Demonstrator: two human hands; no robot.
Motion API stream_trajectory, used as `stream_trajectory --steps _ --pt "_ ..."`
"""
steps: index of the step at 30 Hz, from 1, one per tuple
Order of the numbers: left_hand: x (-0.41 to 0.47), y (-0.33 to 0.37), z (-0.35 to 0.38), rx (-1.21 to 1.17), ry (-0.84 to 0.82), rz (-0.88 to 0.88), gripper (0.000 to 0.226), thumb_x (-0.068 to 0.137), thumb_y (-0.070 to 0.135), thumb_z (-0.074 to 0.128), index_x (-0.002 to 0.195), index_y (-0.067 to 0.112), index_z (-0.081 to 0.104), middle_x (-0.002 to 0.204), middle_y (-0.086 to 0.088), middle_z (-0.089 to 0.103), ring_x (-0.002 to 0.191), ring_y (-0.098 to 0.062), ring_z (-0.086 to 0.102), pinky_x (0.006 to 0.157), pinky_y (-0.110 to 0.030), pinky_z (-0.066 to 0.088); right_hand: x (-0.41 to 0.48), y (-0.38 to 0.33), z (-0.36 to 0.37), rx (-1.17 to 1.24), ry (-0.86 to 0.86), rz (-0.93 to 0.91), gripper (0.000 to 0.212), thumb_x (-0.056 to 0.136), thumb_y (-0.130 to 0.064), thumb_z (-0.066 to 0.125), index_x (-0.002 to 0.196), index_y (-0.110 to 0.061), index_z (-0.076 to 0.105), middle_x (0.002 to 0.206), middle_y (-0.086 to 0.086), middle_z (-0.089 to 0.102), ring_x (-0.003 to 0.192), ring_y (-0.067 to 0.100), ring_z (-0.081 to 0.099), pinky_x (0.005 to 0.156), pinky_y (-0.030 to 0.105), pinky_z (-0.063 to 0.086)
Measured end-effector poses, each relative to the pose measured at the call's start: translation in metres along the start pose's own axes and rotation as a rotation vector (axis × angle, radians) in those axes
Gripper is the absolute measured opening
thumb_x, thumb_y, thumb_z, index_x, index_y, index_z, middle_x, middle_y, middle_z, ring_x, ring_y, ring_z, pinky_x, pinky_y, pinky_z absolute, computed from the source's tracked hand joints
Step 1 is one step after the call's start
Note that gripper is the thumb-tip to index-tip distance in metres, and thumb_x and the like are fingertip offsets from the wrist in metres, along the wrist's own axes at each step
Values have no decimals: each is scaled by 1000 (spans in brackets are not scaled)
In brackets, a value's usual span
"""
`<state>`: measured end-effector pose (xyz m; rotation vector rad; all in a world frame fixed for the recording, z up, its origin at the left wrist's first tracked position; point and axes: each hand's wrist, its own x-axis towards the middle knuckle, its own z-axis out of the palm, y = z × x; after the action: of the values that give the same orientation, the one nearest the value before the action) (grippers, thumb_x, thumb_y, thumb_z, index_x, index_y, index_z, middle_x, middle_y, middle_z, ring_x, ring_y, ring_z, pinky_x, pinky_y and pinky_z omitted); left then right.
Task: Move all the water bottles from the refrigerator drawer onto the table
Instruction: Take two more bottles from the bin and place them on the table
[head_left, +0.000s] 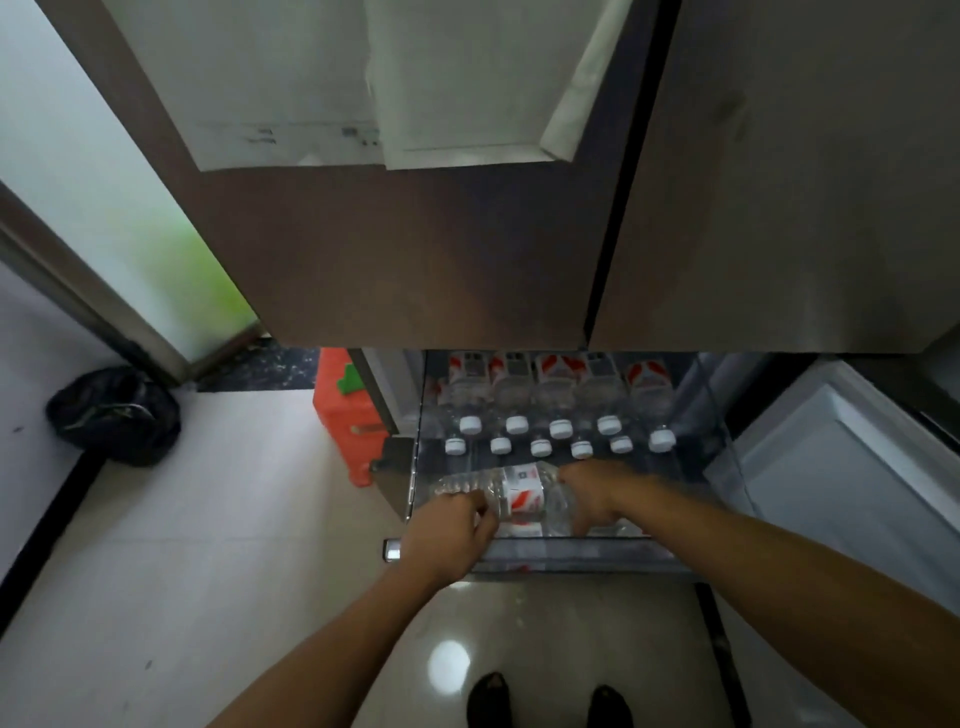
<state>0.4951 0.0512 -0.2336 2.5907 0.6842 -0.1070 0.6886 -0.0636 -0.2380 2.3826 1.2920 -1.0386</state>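
Note:
The refrigerator drawer (571, 553) is pulled out below the closed brown doors. Several clear water bottles (558, 395) with white caps and red-and-white labels lie in it in rows, caps toward me. One water bottle (522, 491) lies crosswise above the front of the drawer. My left hand (449, 535) grips its left end. My right hand (597, 493) closes on its right, cap end, fingers reaching down among the bottles beneath. More bottles show under this one at the drawer's front. No table is in view.
An orange plastic crate (345, 415) stands left of the drawer. A black bag (114, 413) lies on the pale floor by the wall. A white open drawer or lid (852, 467) sits at the right. My shoes (550, 701) stand just before the drawer.

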Motion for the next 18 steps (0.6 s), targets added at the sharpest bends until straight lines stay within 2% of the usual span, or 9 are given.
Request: stream_trajectory --steps 3,5,8,11,13,16,18 --pt "1 2 0 -7 9 -77 28 93 40 43 93 20 63 94 -7 70 89 -26 63 71 -33 46 -1 9 2 4 57 -48 61 61 -49 77 113 -28 55 112 0 64 93 22 61 71 31 48" --pt "2 5 1 -4 16 -109 27 93 40 44 94 20 63 93 -7 70 90 -27 63 72 -33 46 -5 20 -6 93 114 -69 56 59 -50 77 106 -27 57 103 -2 64 87 19 61 69 31 50" --pt "1 10 0 -12 35 -160 26 93 39 46 97 21 64 96 -5 70 92 -25 63 73 -32 45 -15 45 -31 462 216 -114 43 62 -43 83 91 -25 58 87 -4 64 79 15 61 68 32 51" --pt "2 16 -1 -15 22 -208 25 93 40 47 96 22 64 96 -5 70 91 -24 63 74 -32 46 -32 67 -55 855 344 -197 25 67 -23 86 82 -23 66 82 -4 70 80 16 67 78 33 54" --pt "5 23 -2 -57 12 -228 25 93 40 48 93 20 64 89 -5 69 87 -25 63 72 -32 47 -43 78 -63 1034 418 -206 20 68 -21 85 83 -18 72 83 2 74 80 16 71 78 32 56" --pt "9 37 -4 -174 31 -241 28 95 41 47 77 21 57 72 -4 62 77 -26 63 69 -34 47 -53 89 -63 1266 510 -128 24 73 -22 81 92 -12 70 89 6 73 76 14 70 63 25 54" --pt "10 46 -5 -274 54 -262 33 95 41 47 72 19 54 71 -8 64 72 -27 63 69 -38 50 -56 92 -57 1412 517 -66 28 78 -24 77 98 -8 68 86 9 72 71 18 70 54 26 54"
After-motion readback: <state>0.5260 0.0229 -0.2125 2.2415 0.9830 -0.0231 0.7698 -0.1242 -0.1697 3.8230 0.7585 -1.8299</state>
